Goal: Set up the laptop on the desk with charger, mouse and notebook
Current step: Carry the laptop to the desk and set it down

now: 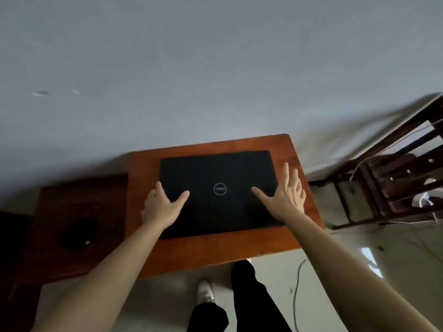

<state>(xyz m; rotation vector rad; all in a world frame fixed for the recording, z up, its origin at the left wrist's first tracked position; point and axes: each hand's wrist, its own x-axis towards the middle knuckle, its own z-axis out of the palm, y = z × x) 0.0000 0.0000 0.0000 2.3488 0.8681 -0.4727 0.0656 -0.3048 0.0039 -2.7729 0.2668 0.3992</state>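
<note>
Black laptop lies closed on the desk; I see left hand and right hand spread flat, released, on it.

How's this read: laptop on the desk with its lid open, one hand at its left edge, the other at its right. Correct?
Not quite. The head view shows the laptop with its lid closed, logo facing up. The rest holds: it lies on the desk, with the left hand at its left edge and the right hand at its right.

Bare forearms, black trousers, white shoe (blurred)
</note>
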